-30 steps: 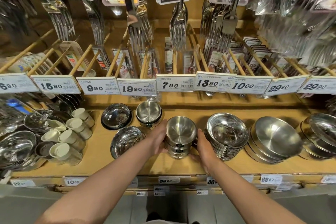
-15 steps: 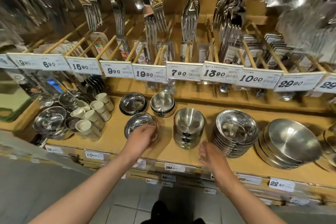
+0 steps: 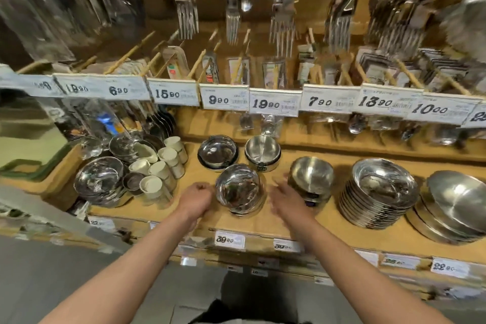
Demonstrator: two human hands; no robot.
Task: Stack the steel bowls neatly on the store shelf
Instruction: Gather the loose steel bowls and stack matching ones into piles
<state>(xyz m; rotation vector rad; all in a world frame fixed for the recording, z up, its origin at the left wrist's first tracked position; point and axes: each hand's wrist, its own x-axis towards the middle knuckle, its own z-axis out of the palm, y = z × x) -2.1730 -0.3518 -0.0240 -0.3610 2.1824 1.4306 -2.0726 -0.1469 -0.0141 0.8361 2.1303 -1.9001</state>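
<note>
Centre frame in the head view, a shiny steel bowl [image 3: 239, 189] sits on the wooden shelf [image 3: 328, 221]. Just left of it, the left hand [image 3: 196, 198] is curled into an empty fist; just right, the blurred right hand [image 3: 288, 198] spreads its fingers, holding nothing.

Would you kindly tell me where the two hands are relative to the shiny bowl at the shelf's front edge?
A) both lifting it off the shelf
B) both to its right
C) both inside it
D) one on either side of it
D: the left hand is to the left of the shiny bowl and the right hand to its right, with the bowl resting on the shelf.
</note>
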